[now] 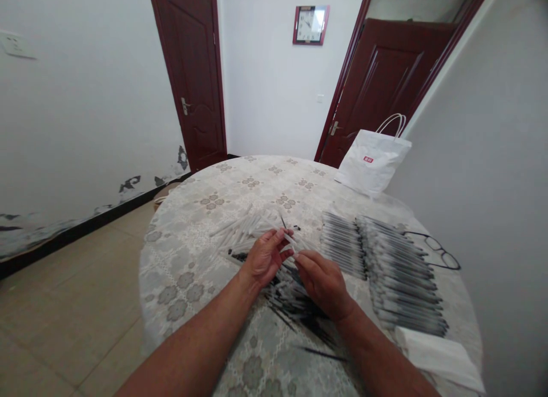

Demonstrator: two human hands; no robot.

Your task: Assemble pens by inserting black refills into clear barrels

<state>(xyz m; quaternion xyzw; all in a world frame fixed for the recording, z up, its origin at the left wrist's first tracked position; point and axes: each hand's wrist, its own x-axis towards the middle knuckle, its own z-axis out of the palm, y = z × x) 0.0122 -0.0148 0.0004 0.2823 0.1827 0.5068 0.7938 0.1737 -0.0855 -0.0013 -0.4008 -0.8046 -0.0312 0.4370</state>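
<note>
My left hand (266,255) is closed, thumb and fingers pinching a slim pen. A thin dark tip (283,221) of the pen sticks out beyond these fingers, and a whitish piece (292,246) shows between the two hands. Close on the right, my right hand (322,281) pinches the near end of that whitish piece, its fingertips partly hiding it. Beneath both hands lies a loose heap of thin black and clear pen refills (295,297). Whitish translucent pen barrels (244,228) are scattered just past my left hand.
Rows of pens (402,277) lie to the right, with a smaller row (342,243) beside them. Eyeglasses (440,253) and a folded white item (439,354) sit near the right edge. A white paper bag (372,163) stands at the back of the round, cloth-covered table (184,317).
</note>
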